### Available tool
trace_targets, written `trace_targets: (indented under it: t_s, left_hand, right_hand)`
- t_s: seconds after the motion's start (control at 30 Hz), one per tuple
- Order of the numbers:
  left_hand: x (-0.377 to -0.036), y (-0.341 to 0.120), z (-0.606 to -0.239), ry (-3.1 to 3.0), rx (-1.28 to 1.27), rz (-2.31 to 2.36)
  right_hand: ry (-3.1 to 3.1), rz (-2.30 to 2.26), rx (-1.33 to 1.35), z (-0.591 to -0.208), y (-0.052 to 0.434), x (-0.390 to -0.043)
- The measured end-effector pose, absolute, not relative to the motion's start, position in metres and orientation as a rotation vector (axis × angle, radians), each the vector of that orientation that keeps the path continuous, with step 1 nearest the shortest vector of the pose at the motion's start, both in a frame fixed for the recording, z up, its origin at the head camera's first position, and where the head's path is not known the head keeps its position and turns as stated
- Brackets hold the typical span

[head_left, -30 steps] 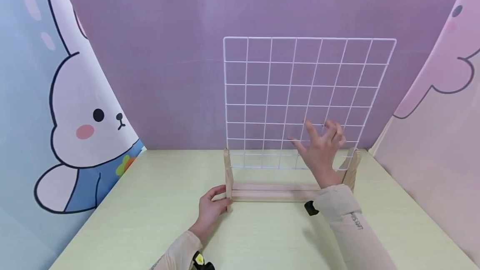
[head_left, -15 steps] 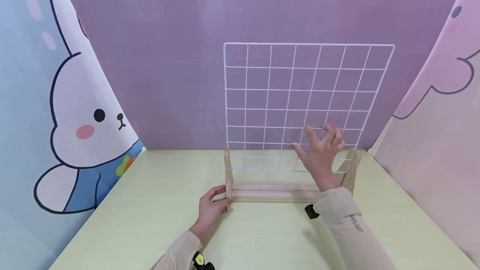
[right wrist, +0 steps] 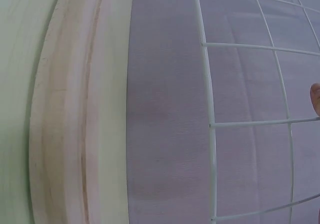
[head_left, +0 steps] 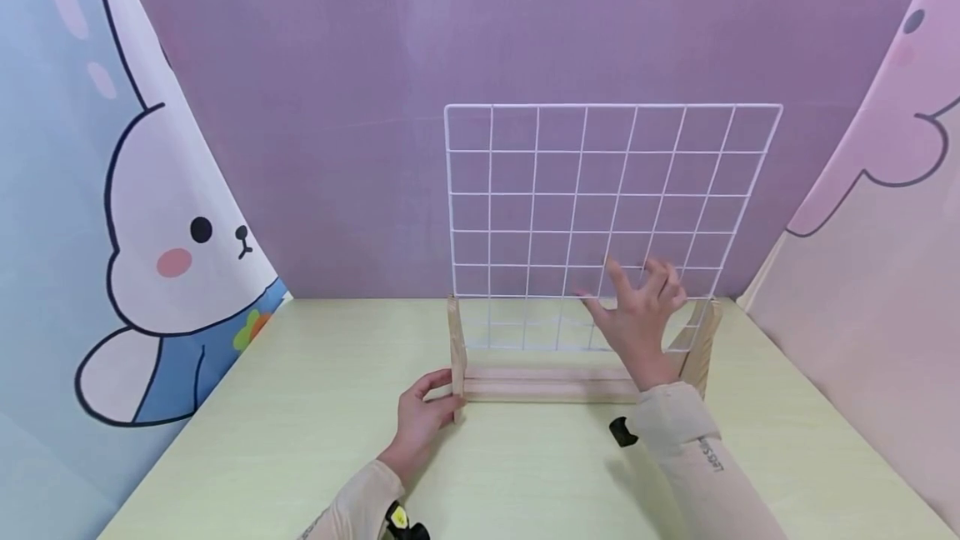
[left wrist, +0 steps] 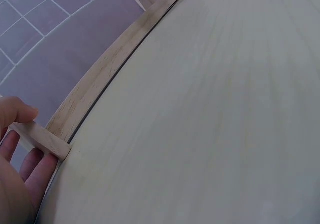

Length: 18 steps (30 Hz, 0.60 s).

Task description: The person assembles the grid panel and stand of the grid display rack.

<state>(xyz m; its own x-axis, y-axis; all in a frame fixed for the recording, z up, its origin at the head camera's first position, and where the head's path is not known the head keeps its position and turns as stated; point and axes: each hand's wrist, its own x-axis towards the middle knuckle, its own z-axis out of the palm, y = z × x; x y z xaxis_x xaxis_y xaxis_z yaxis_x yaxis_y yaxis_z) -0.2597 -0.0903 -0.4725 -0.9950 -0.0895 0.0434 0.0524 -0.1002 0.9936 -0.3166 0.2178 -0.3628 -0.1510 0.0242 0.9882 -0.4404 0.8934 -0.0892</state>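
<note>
A white wire grid [head_left: 570, 190] stands upright between the two end posts of a light wooden stand [head_left: 547, 386] on the pale green table [head_left: 315, 440]. Its bottom edge hangs just above the stand's rail. My right hand [head_left: 637, 307] grips the grid's lower right part, fingers spread among the wires. My left hand [head_left: 423, 415] pinches the stand's left foot. In the left wrist view, my fingers [left wrist: 37, 171] and thumb clamp the foot block at the end of the rail [left wrist: 110, 68]. The right wrist view shows the grid wires [right wrist: 210, 83], the rail [right wrist: 75, 124] and one fingertip [right wrist: 315, 98].
A purple backdrop [head_left: 337, 107] closes the back of the table. A cartoon rabbit curtain [head_left: 172, 248] hangs on the left and a pink panel [head_left: 870, 273] on the right. A small black object [head_left: 621, 432] lies by my right sleeve.
The wire grid has moved steadily downward toward the stand's rail, with my right hand lowering along with it. My left hand has stayed on the stand's left foot.
</note>
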Motion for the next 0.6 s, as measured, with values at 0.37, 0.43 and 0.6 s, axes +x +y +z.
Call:
trace_targets:
  t_s: [0.37,0.43,0.6]
  left_hand:
    - [-0.260,-0.090,-0.473,-2.038,0.038,-2.256]
    - [-0.261,-0.091,-0.473,-2.040,0.040,-2.256]
    - [-0.261,-0.092,-0.473,-2.032,0.034,-2.269]
  right_hand:
    - [-1.690,0.422,0.328,-0.377,0.217,-0.316]
    - [-1.683,0.423,0.326,-0.379,0.217,-0.316]
    - [-1.696,0.419,0.312,-0.385,0.217,-0.316]
